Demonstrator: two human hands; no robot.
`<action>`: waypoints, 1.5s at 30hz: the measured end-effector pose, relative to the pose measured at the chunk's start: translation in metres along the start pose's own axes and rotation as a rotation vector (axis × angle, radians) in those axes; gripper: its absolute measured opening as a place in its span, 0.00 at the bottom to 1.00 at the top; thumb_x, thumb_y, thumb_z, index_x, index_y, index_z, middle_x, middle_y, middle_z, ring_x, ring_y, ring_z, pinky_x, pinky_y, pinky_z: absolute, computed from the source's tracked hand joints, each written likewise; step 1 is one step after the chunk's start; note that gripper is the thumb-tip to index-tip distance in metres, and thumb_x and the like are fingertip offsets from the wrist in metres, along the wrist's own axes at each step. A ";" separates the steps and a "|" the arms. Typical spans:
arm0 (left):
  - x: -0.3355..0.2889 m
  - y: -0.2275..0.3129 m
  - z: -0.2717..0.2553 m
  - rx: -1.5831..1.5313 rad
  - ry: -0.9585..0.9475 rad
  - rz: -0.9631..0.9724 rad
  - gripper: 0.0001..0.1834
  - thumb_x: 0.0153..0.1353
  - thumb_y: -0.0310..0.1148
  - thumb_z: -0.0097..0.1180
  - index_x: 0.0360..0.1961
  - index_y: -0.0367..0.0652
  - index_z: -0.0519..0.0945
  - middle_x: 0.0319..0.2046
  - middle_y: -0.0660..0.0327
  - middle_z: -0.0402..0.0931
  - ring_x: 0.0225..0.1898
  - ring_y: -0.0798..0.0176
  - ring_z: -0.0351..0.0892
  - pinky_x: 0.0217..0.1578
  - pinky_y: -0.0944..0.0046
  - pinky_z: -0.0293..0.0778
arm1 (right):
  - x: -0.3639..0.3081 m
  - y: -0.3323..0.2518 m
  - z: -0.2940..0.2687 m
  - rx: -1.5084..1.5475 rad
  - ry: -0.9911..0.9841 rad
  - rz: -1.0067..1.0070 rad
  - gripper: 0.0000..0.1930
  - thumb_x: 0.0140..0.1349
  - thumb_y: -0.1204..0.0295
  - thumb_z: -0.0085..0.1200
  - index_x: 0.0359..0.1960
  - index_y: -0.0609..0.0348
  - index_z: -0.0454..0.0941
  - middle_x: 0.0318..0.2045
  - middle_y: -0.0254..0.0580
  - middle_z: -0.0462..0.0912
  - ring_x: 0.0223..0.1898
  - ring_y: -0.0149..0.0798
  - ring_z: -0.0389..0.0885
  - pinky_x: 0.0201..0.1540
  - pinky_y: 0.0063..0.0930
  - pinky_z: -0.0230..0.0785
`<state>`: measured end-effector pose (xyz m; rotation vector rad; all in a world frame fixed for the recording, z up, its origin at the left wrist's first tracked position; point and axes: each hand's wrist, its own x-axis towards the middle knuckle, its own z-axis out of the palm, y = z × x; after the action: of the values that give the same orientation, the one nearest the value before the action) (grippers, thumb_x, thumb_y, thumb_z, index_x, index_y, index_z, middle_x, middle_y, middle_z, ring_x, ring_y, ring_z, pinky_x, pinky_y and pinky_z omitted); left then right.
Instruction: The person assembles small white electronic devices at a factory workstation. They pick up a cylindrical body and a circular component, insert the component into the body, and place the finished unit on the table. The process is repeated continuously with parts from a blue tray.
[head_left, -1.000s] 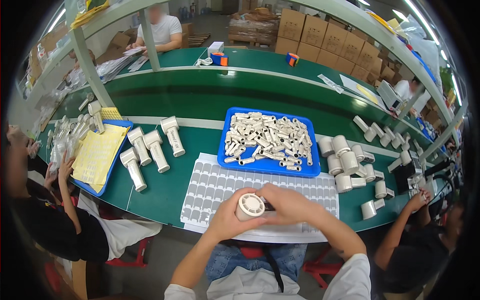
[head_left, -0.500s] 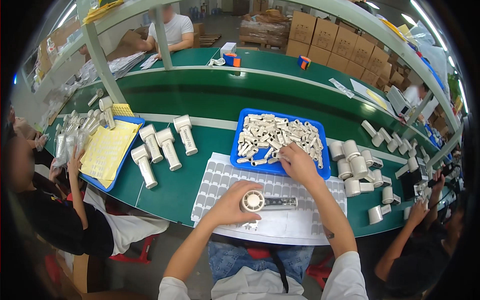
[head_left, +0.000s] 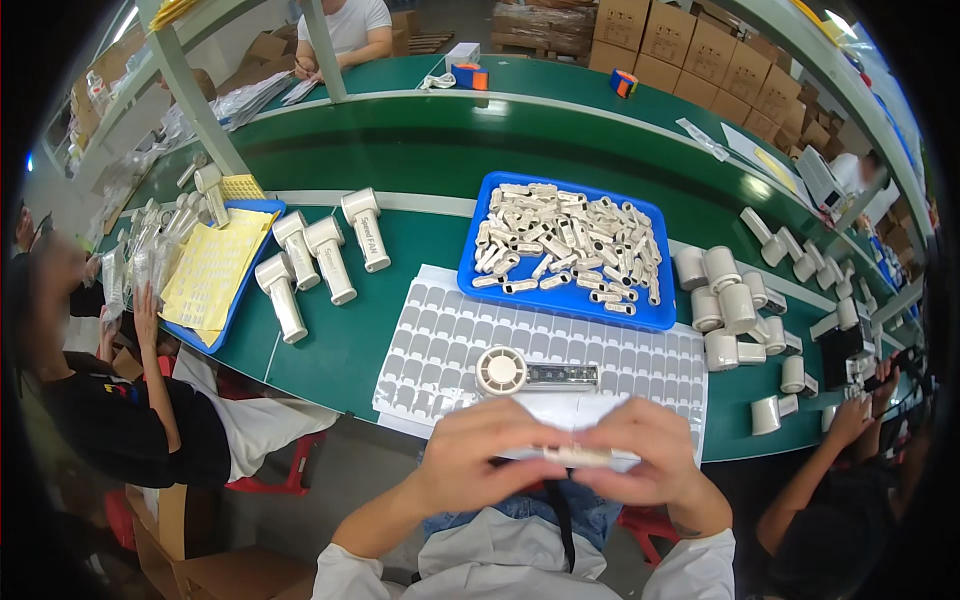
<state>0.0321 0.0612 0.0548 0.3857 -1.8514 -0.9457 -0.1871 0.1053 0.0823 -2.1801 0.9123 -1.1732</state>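
I note the left hand (head_left: 490, 450) and right hand (head_left: 648, 452) pinching a blurred pale piece (head_left: 580, 457) on the near side of the fan (head_left: 501, 371). I judge it light, stiff, smooth; its ends suit fingertip holds.

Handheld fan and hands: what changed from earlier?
Left hand let go of the handheld fan, now lying on the label sheet. Right hand drew back from the blue tray. Both now grip a small blurred cream piece. Tray and four fans left of it stayed.
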 end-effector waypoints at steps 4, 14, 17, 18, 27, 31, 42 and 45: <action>-0.002 0.029 0.014 -0.168 0.053 0.281 0.15 0.45 0.24 0.73 0.35 0.35 0.83 0.28 0.53 0.82 0.26 0.57 0.81 0.26 0.62 0.76 | -0.015 -0.025 0.001 0.609 -0.058 0.081 0.16 0.57 0.71 0.65 0.46 0.64 0.83 0.35 0.50 0.83 0.28 0.40 0.83 0.29 0.26 0.74; -0.018 -0.039 -0.007 0.192 -0.044 -0.192 0.18 0.46 0.25 0.71 0.41 0.40 0.83 0.39 0.57 0.83 0.41 0.55 0.81 0.43 0.60 0.75 | -0.021 0.048 0.007 0.160 -0.008 0.185 0.19 0.53 0.85 0.53 0.47 0.60 0.84 0.34 0.47 0.84 0.33 0.41 0.83 0.35 0.28 0.74; -0.012 -0.063 -0.015 0.373 0.062 -0.185 0.22 0.42 0.27 0.73 0.42 0.41 0.83 0.42 0.57 0.82 0.46 0.55 0.79 0.47 0.59 0.73 | -0.019 0.075 0.013 0.036 0.050 0.167 0.18 0.55 0.83 0.55 0.47 0.57 0.84 0.35 0.45 0.84 0.33 0.40 0.82 0.36 0.27 0.73; -0.007 -0.067 -0.017 0.374 0.018 -0.194 0.22 0.42 0.27 0.73 0.42 0.41 0.83 0.42 0.56 0.81 0.46 0.55 0.78 0.48 0.59 0.73 | -0.017 0.081 0.014 0.016 0.044 0.178 0.17 0.55 0.82 0.56 0.47 0.57 0.84 0.35 0.45 0.84 0.34 0.40 0.82 0.37 0.27 0.73; 0.007 -0.099 -0.005 0.445 -0.284 -0.295 0.23 0.42 0.30 0.71 0.43 0.46 0.81 0.41 0.61 0.80 0.45 0.53 0.76 0.47 0.58 0.73 | -0.010 0.103 0.038 -0.304 0.081 0.163 0.14 0.54 0.79 0.60 0.43 0.58 0.83 0.37 0.44 0.82 0.39 0.43 0.80 0.41 0.34 0.73; 0.000 -0.105 -0.001 0.476 -0.230 -0.242 0.21 0.42 0.29 0.70 0.42 0.46 0.81 0.39 0.63 0.79 0.42 0.53 0.75 0.44 0.58 0.73 | -0.007 0.090 0.042 -0.311 0.081 0.247 0.13 0.53 0.80 0.60 0.41 0.60 0.83 0.35 0.43 0.80 0.38 0.46 0.79 0.39 0.36 0.73; -0.003 -0.110 0.002 0.460 -0.189 -0.146 0.19 0.42 0.26 0.69 0.38 0.46 0.80 0.39 0.61 0.78 0.42 0.52 0.75 0.43 0.57 0.72 | -0.007 0.077 0.048 -0.569 -0.021 0.251 0.15 0.51 0.85 0.56 0.42 0.64 0.81 0.32 0.44 0.77 0.36 0.46 0.78 0.36 0.36 0.73; -0.003 -0.115 0.000 0.464 -0.204 -0.106 0.20 0.43 0.27 0.69 0.41 0.45 0.81 0.40 0.61 0.78 0.43 0.52 0.75 0.44 0.56 0.73 | -0.006 0.073 0.054 -0.713 -0.052 0.247 0.16 0.51 0.83 0.54 0.44 0.67 0.80 0.30 0.43 0.75 0.34 0.44 0.78 0.35 0.36 0.73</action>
<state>0.0175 -0.0112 -0.0333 0.6954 -2.2575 -0.6330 -0.1664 0.0683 0.0015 -2.4948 1.7174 -0.7276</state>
